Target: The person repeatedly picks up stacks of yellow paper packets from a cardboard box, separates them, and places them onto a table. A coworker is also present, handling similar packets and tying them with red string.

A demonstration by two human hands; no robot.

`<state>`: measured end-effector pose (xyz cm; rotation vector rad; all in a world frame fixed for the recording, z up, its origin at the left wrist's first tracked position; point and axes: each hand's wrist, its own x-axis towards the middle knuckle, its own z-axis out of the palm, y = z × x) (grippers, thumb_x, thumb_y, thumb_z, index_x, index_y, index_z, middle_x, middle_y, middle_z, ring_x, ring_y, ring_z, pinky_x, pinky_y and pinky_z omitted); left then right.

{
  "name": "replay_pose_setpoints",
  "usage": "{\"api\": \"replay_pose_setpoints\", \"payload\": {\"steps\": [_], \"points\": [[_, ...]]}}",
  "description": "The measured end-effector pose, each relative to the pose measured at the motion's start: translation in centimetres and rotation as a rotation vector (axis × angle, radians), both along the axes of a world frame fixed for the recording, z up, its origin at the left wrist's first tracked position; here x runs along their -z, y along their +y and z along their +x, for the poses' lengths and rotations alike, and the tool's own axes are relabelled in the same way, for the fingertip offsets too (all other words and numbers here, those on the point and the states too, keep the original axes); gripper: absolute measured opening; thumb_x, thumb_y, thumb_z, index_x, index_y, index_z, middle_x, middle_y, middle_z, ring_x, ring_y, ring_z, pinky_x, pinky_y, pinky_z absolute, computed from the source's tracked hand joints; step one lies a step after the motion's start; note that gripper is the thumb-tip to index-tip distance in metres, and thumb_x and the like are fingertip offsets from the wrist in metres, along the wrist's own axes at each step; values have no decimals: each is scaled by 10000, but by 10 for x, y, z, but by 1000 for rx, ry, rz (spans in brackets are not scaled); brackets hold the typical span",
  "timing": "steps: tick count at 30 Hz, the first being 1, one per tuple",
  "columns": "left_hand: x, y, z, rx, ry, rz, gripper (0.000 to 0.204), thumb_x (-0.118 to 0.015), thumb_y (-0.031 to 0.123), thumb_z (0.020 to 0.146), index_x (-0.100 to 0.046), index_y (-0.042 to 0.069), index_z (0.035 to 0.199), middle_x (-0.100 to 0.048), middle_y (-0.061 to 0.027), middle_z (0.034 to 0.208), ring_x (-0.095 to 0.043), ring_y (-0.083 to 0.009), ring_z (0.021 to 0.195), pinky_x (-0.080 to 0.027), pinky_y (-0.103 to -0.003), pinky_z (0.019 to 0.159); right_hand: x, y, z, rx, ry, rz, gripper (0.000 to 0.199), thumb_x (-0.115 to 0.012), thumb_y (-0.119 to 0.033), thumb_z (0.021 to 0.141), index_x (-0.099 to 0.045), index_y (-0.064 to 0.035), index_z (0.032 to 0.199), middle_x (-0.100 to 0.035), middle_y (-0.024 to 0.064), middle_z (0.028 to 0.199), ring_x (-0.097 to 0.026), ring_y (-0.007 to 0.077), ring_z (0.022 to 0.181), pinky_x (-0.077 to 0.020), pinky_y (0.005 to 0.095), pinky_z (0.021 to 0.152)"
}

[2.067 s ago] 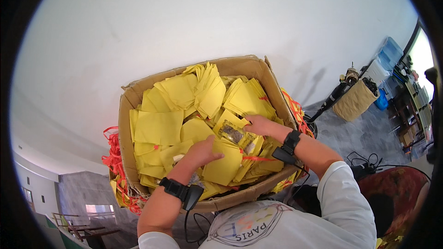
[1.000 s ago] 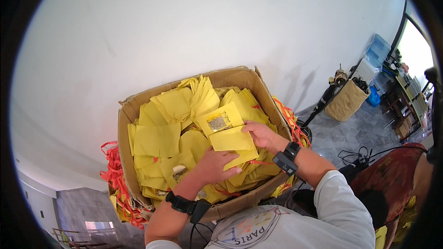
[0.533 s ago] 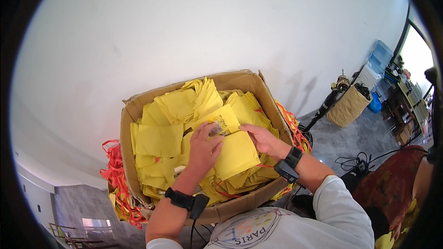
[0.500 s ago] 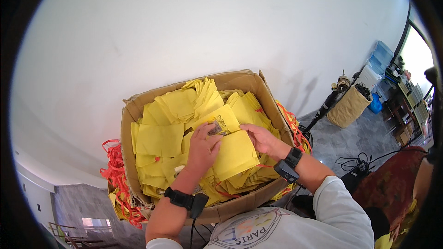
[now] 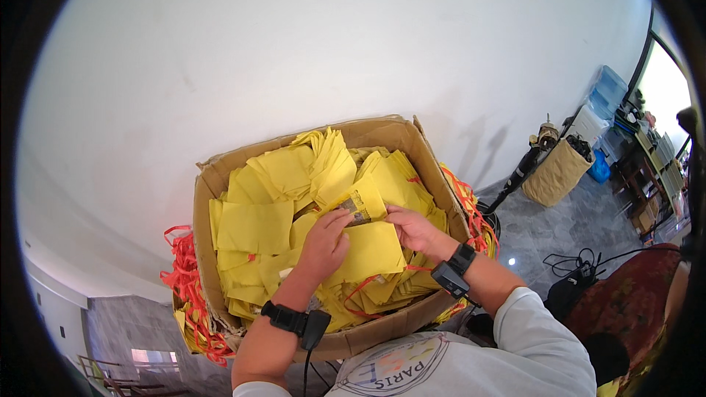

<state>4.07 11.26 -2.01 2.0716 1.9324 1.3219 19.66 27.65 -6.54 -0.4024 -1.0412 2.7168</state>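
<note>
handling a limp yellow bag over a full box

pinching a folded yellow bag [image 5: 365,239] above the cardboard box [image 5: 208,198], the left hand [image 5: 323,246] and right hand [image 5: 413,229] close their fingers on its top edge; it looks light, soft and floppy, best held by the edges. loose bags [image 5: 254,224] and red straps [image 5: 187,279] crowd around
</note>
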Motion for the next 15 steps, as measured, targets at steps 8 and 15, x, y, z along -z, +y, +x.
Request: {"api": "replay_pose_setpoints", "payload": {"steps": [8,15], "points": [[-3,0,1,37,-65,-49,328,-590,122,799,-572,7,1106,-553,-183,1125,-530,-344,1040,-437,-390,888,16,-1,-6,67,-214,39,314,-554,-90,881,-499,17,1171,-618,117,1069,-646,201,880,-552,326,748],[0,4,-4,-39,90,-54,475,-659,221,787,-520,18,1193,-456,-193,1236,-462,-353,1102,-390,-410,935,30,9,-6,164,-125,-101,301,-557,-101,884,-499,23,1152,-595,140,1112,-633,237,918,-546,379,787]]}}
